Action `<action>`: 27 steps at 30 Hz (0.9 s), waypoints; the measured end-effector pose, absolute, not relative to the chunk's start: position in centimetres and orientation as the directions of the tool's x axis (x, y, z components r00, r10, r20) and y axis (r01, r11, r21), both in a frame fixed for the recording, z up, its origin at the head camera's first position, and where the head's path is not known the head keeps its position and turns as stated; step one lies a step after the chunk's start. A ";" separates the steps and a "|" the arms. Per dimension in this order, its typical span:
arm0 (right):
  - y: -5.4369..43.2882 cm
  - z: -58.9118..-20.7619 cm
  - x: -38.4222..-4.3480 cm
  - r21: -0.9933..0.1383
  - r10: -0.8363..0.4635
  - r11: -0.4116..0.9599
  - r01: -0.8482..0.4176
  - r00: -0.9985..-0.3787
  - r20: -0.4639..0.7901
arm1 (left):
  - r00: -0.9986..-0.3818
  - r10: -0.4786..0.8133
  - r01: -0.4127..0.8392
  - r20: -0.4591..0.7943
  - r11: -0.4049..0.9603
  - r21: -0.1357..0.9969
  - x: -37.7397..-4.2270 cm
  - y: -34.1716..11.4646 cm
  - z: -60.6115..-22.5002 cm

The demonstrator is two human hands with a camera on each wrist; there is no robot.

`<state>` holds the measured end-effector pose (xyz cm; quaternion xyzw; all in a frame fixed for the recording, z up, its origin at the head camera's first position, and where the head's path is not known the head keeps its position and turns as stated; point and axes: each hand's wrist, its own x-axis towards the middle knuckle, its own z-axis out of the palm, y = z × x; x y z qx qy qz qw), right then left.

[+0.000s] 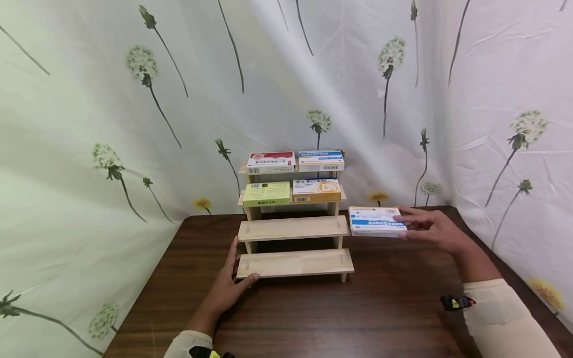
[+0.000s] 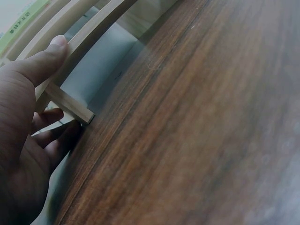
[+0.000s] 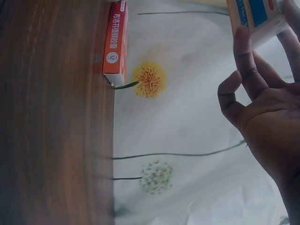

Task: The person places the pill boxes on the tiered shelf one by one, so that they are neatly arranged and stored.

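Note:
My right hand [image 1: 436,231] pinches a white and blue medicine box [image 1: 377,222] by its right end, off the table, just right of the rack. That box [image 3: 255,18] shows partly at the top of the right wrist view. My left hand [image 1: 228,283] grips the left end of a four-tier wooden display rack [image 1: 295,263], thumb on the lowest tier and fingers round its side. On the top tier lie a red and white medicine box [image 1: 270,162] and a blue and white one [image 1: 321,160]. Below them sit a green box [image 1: 267,193] and an orange and white vitamin D box [image 1: 316,190].
The rack stands on a dark brown wooden table [image 1: 304,318]. A white flowered cloth [image 1: 277,109] hangs behind and at both sides. In the right wrist view, an orange-red medicine box [image 3: 116,42] lies on the table near the cloth.

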<state>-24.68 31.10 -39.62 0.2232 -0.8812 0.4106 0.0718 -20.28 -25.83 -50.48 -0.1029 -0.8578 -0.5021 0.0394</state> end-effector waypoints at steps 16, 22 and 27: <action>27.0 -39.0 -25.7 -0.804 -0.460 0.414 -0.428 -0.860 0.221 | -0.974 0.140 0.223 0.177 0.472 0.853 -20.5 -25.9 -50.8; 25.3 -38.9 -26.4 -0.836 -0.488 0.364 -0.411 -0.848 0.205 | -0.974 0.138 0.225 0.181 0.465 0.856 -20.4 -25.9 -50.6; 24.0 -39.3 -26.8 -0.835 -0.519 0.332 -0.439 -0.824 0.226 | -0.975 0.140 0.217 0.171 0.459 0.862 -20.3 -25.8 -50.5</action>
